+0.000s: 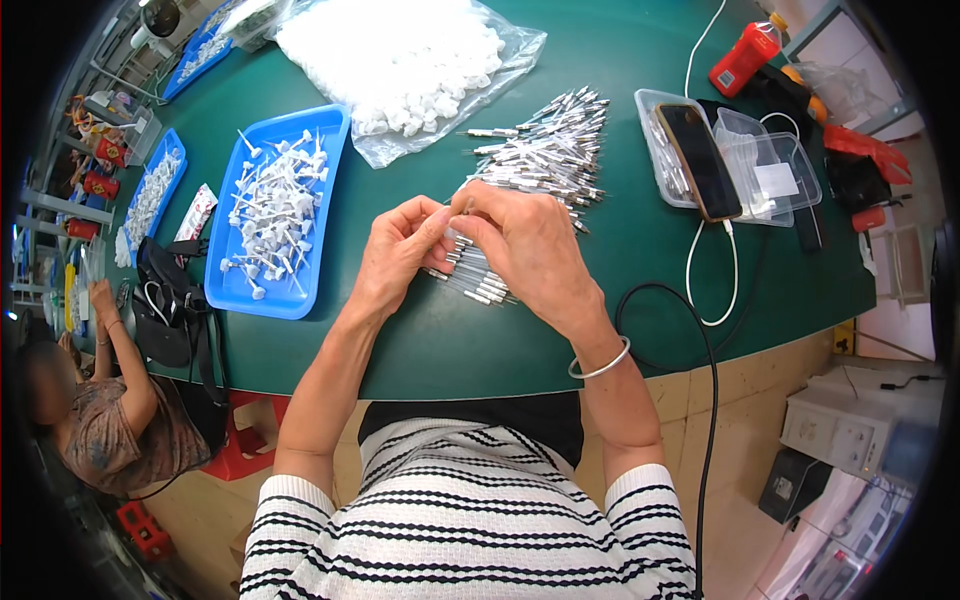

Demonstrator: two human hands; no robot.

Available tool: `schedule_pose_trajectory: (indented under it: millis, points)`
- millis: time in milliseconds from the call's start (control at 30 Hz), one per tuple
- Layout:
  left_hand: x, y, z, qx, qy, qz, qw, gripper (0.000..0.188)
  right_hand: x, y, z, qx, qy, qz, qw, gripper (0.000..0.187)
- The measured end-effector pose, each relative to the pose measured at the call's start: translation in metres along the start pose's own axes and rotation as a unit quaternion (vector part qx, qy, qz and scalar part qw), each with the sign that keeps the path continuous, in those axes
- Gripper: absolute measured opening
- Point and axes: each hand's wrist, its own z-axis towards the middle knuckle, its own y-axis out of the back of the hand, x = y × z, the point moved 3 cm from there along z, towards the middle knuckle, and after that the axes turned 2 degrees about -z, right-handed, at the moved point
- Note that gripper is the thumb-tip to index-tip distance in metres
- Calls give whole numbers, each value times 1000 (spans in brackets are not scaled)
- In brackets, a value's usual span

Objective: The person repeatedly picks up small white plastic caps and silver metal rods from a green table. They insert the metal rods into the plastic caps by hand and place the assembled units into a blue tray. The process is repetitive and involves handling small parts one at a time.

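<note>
Head view shows us slender, metal-tipped rods heaped on the smooth green table, chalky white lumps in a crinkled clear bag, and spiky white parts in a blue tray. Our hands hide some rods. Our left hand and right hand meet, fingertips narrowly pinched on a whitish bit too small to identify.
</note>
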Motion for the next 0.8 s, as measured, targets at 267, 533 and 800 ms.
schedule_pose_trajectory:
  millis: [267, 533, 800]
  points:
    - [3, 6, 2, 25, 36, 6, 999, 21, 3, 4, 2, 38, -13, 11, 999, 9]
    - [0, 3, 3, 35, 38, 29, 998, 23, 1, 5, 3, 57, -13, 3, 998, 11]
    - [3, 3, 4, 36, 40, 18, 998, 23, -2, 5, 2, 55, -20, 18, 998, 10]
